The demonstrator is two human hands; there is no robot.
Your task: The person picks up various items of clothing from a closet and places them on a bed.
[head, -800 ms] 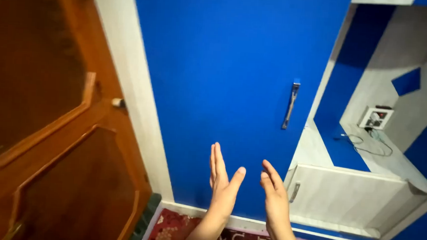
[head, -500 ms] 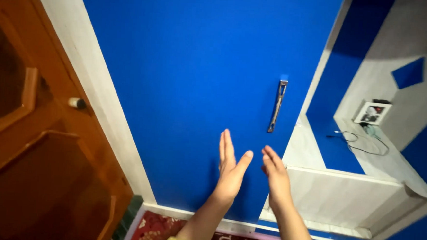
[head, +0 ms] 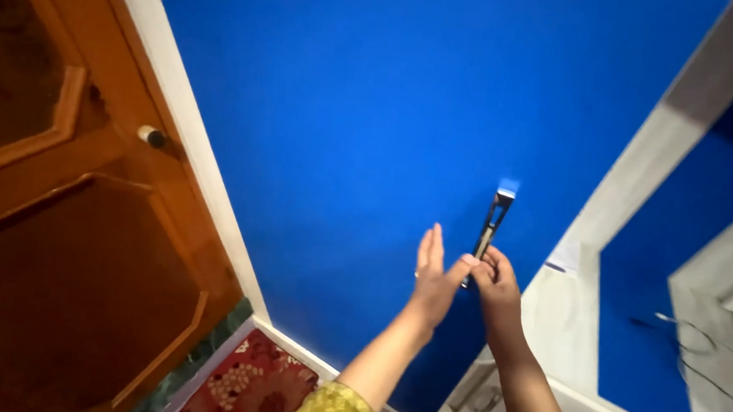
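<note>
Item: metal door handle, slim vertical bar, silver-grey, mounted near the right edge of a blue cupboard door. Upper end bright under light; lower end covered by the right hand.

Right hand: raised from the lower right, bare forearm. Grip closed around the lower end of the handle, fingers curled about the bar, knuckles facing the camera.

Left hand: raised just beside the right hand, palm toward the blue door, fingers straight and together, thumb spread out to the right so that its tip meets the right hand at the foot of the handle. Grip open flat, holding nothing. A ring shows on one finger. A yellow patterned sleeve covers the upper forearm.

Surroundings: brown wooden panelled door at left, with a small round knob; pale door frame between it and the blue surface. Red patterned carpet on the floor below. White marbled cabinet drawer front at lower right, with its own small handle. Dark cable lying in a blue recess at far right.
</note>
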